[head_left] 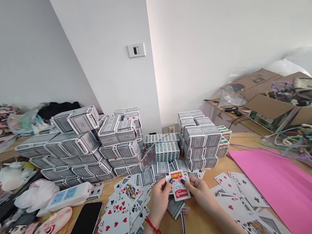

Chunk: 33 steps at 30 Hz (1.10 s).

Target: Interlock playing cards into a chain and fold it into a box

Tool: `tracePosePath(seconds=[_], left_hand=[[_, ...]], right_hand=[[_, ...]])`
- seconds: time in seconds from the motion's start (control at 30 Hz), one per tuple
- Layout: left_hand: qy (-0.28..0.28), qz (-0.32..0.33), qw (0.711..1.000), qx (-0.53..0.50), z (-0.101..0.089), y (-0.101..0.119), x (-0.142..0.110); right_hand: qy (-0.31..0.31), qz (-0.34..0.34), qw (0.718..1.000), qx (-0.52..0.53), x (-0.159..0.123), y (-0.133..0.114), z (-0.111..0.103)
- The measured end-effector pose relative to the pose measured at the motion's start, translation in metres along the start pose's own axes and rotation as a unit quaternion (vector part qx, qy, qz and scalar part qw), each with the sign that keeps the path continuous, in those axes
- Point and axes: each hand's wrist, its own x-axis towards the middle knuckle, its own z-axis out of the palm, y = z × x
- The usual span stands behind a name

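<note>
Between both hands, over the middle of the table, is a small stack of playing cards (181,195) with a red and white "POKER" card on top. My left hand (159,196) grips its left edge, thumb on the face; a red string bracelet circles that wrist. My right hand (200,191) pinches the right edge, thumb also on top. Dark green polish shows on the thumbnails. Loose cards (116,225) lie scattered face up to the left, with others (235,205) to the right. Some face-down cards (175,207) lie beneath my hands.
Card blocks (73,143) are piled at the back left, with more piles (201,136) at the back right and green card boxes (167,152) between. A black phone (80,232) and white power strip (66,196) lie left. A pink sheet (290,188) covers the right side.
</note>
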Motion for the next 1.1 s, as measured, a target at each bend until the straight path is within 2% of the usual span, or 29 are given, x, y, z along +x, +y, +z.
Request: tracePosePath(seconds=[0.07, 0.17, 0.27, 0.43, 0.77, 1.1], left_hand=[[-0.022, -0.041, 0.995, -0.084, -0.002, 0.001, 0.001], [-0.067, -0.094, 0.971, -0.208, -0.005, 0.005, 0.000], [-0.104, -0.118, 0.954, -0.256, -0.006, 0.010, -0.002], [-0.113, -0.134, 0.950, -0.257, -0.004, 0.010, -0.003], [-0.105, -0.129, 0.948, -0.270, 0.002, 0.007, -0.004], [-0.080, -0.139, 0.959, -0.235, 0.006, 0.009, -0.004]], right_hand=[[-0.006, 0.001, 1.000, 0.017, 0.000, -0.001, 0.000], [-0.014, 0.000, 0.999, 0.045, -0.001, -0.004, 0.000], [-0.015, 0.001, 0.998, 0.055, -0.001, -0.005, 0.000], [-0.018, -0.001, 0.998, 0.057, 0.000, -0.002, -0.002], [0.003, -0.026, 0.999, -0.023, -0.001, 0.001, -0.001], [0.008, -0.021, 1.000, -0.014, 0.002, 0.011, -0.002]])
